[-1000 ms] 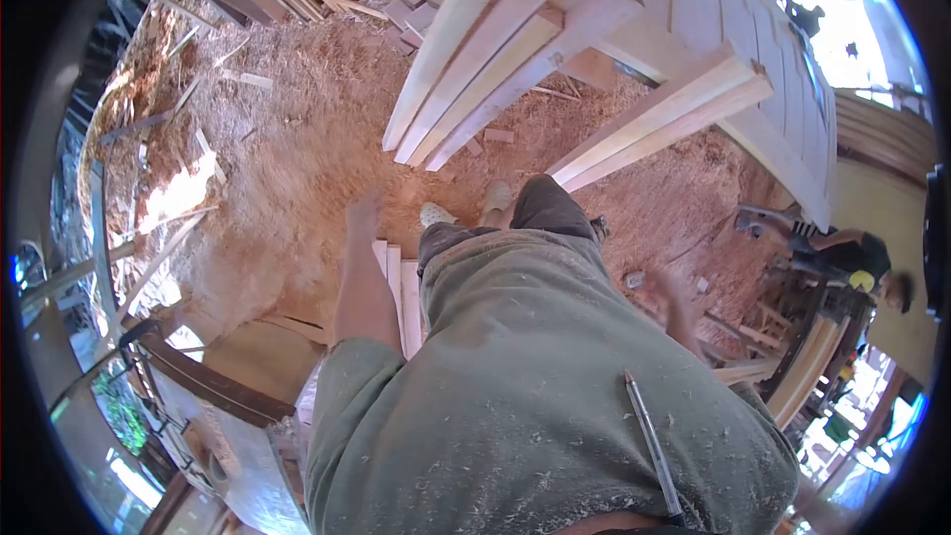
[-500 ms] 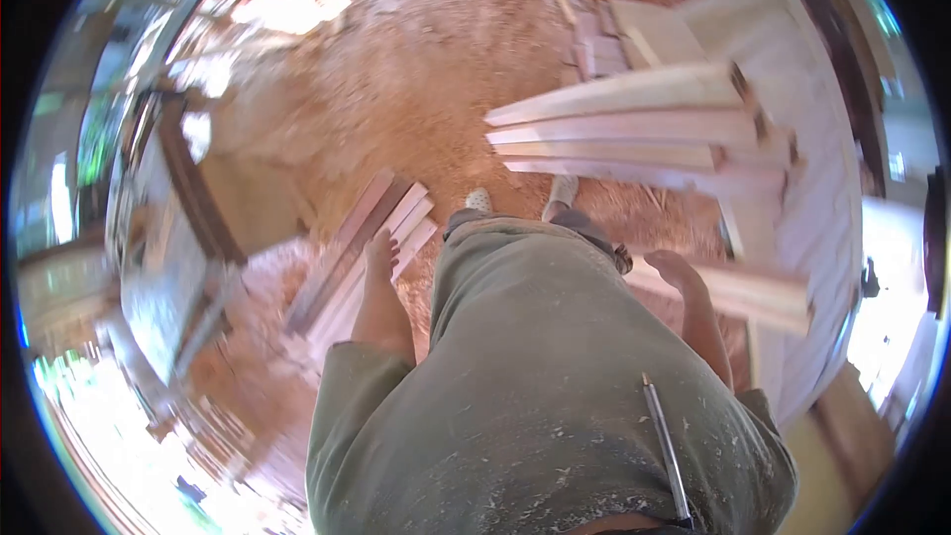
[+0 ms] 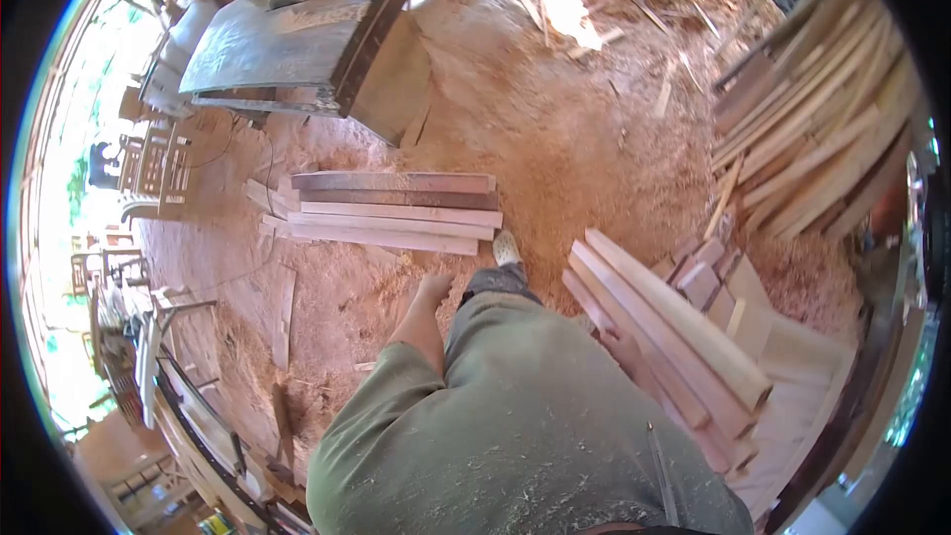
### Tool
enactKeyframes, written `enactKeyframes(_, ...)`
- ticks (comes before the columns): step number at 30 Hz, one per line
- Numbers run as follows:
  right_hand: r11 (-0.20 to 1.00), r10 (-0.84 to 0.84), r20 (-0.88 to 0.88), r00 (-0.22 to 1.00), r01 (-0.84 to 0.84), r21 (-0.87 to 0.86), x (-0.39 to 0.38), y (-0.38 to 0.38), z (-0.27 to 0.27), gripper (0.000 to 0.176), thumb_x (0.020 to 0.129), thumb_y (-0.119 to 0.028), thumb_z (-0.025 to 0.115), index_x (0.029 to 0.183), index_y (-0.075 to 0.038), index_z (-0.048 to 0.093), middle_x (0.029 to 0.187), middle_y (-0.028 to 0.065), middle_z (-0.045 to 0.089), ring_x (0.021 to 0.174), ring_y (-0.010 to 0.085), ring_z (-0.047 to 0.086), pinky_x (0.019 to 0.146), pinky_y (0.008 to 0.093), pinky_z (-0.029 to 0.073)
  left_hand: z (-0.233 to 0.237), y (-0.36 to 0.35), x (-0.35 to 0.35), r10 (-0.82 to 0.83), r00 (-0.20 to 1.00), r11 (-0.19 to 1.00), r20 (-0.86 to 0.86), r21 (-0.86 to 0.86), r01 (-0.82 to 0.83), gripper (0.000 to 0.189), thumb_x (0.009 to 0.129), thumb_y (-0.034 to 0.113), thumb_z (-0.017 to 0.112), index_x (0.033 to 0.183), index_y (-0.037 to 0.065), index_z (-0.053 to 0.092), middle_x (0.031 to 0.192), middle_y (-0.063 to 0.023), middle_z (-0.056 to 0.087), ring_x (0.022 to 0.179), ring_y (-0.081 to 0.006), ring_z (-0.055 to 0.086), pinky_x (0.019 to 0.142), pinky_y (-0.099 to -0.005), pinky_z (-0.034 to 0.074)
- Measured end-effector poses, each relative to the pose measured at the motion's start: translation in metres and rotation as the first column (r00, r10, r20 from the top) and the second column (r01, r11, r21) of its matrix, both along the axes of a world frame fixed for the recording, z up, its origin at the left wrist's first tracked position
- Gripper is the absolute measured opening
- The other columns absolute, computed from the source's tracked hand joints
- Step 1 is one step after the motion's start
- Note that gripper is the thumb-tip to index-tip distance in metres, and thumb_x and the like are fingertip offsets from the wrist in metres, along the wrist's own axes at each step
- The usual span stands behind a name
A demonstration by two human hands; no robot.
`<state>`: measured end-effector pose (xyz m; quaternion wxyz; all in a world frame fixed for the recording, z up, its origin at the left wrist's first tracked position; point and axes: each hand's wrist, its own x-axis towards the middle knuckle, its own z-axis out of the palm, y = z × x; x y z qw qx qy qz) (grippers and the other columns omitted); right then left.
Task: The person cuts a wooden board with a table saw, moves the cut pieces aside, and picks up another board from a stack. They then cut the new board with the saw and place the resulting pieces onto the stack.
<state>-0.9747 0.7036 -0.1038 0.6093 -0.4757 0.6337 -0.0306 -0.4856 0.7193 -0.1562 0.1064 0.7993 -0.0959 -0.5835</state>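
Note:
My left hand (image 3: pixel 433 287) hangs at my side with nothing in it, fingers loosely apart. It is close to the near edge of a row of sawn timber pieces (image 3: pixel 396 213) lying on the ground, some dark reddish, some pale. On my other side, my right hand (image 3: pixel 621 347) hangs low, fingers loose, overlapping the edge of a stack of long pale beams (image 3: pixel 674 322) in this view. Part of that hand and its forearm is hidden by my shirt and the beams. One light shoe (image 3: pixel 506 248) shows between the two groups of timber.
A large machine table (image 3: pixel 287 50) stands at the far left. Many long boards (image 3: pixel 832 109) lean in a heap at the right. Small wooden blocks (image 3: pixel 701 277) lie behind the beams. Wooden chair frames (image 3: pixel 154 173) stand at the left edge. Sawdust (image 3: pixel 555 159) covers the floor.
My view has turned to the right, so the machine and dark timber row have swung round. My right hand now overlaps the beam stack; my left hand stays low at my side.

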Motion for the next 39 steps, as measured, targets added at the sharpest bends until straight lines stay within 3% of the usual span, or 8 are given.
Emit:
enactKeyframes(8,0.944,0.162,-0.366,0.916,-0.252,-0.211,0.057,-0.165,0.019,0.046,0.086,-0.032,0.064,0.114,0.005,0.066,0.112,0.0231,0.068,0.107,0.0313,0.064,0.094,0.0367,0.048,0.02,-0.074,0.064,0.027,0.988,0.981,0.155,-0.193,0.003,0.041,0.088,0.034,0.057,0.103,-0.003,0.065,0.095,-0.0178,0.071,0.086,-0.0286,0.068,0.068,-0.0443,0.052)
enactKeyframes(15,0.796,0.388,-0.224,0.894,-0.448,-0.407,0.204,-0.319,0.04,0.04,0.088,-0.029,0.064,0.114,0.002,0.067,0.105,0.0139,0.07,0.096,0.0229,0.065,0.08,0.0332,0.052,0.042,-0.168,0.111,0.461,0.886,0.739,0.043,-0.571,-0.357,0.055,0.085,0.039,0.065,0.114,-0.007,0.057,0.092,-0.0162,0.067,0.073,-0.0228,0.063,0.056,-0.0358,0.049)
enactKeyframes(18,0.641,0.651,-0.271,0.709,-0.704,-0.305,0.275,-0.365,0.039,0.041,0.09,-0.031,0.064,0.118,0.0,0.065,0.104,0.0102,0.069,0.092,0.0184,0.064,0.075,0.0309,0.052,0.004,-0.164,0.111,0.61,0.788,0.687,0.087,-0.553,-0.471,0.048,0.083,0.036,0.064,0.099,-0.009,0.065,0.089,-0.0189,0.069,0.082,-0.0277,0.067,0.073,-0.041,0.052)
enactKeyframes(20,0.852,0.521,-0.11,0.847,-0.506,0.136,0.34,-0.389,0.078,0.041,0.092,-0.034,0.063,0.117,-0.001,0.064,0.099,0.008,0.069,0.087,0.0166,0.064,0.074,0.0302,0.051,0.004,-0.146,0.106,0.65,0.758,0.688,0.051,-0.464,-0.559,0.047,0.083,0.036,0.064,0.098,-0.009,0.065,0.088,-0.0193,0.069,0.08,-0.0281,0.067,0.073,-0.041,0.052)
enactKeyframes(29,0.306,0.943,0.255,0.216,-0.864,-0.399,0.675,-0.481,0.15,0.04,0.094,-0.026,0.063,0.124,0.0,0.06,0.099,0.0059,0.068,0.087,0.013,0.063,0.078,0.0269,0.049,-0.072,-0.082,0.013,0.985,0.138,0.15,0.106,-0.119,-0.981,0.031,0.086,0.032,0.066,0.097,0.006,0.056,0.078,-0.0044,0.062,0.06,-0.0145,0.058,0.043,-0.0312,0.039)
enactKeyframes(31,0.188,0.964,0.258,0.071,-0.866,-0.463,0.745,-0.479,0.153,0.041,0.094,-0.026,0.063,0.126,0.0,0.059,0.102,0.0059,0.068,0.09,0.0135,0.064,0.081,0.027,0.05,-0.034,-0.105,0.005,0.954,-0.295,-0.287,0.054,-0.115,-0.951,0.031,0.086,0.032,0.066,0.098,0.006,0.056,0.078,-0.0048,0.062,0.058,-0.0143,0.057,0.044,-0.0298,0.039)
enactKeyframes(35,-0.335,0.942,-0.28,-0.186,-0.576,-0.745,0.854,-0.467,0.139,0.056,0.088,-0.039,0.067,0.13,-0.003,0.057,0.128,0.0198,0.059,0.121,0.0298,0.054,0.102,0.0402,0.042,-0.017,-0.165,-0.003,0.946,-0.312,-0.292,0.083,-0.194,-0.936,0.034,0.086,0.033,0.067,0.099,0.003,0.056,0.079,-0.0058,0.063,0.059,-0.014,0.057,0.047,-0.0301,0.043)
enactKeyframes(39,-0.708,0.689,-0.725,0.003,-0.211,-0.674,0.887,-0.474,0.078,0.058,0.085,-0.043,0.067,0.131,-0.01,0.059,0.149,0.021,0.041,0.139,0.0373,0.035,0.115,0.0457,0.025,-0.021,-0.23,0.013,0.976,-0.209,-0.19,0.058,-0.234,-0.953,0.036,0.085,0.035,0.067,0.089,0.0,0.06,0.078,-0.0093,0.064,0.064,-0.0168,0.06,0.056,-0.0349,0.049)
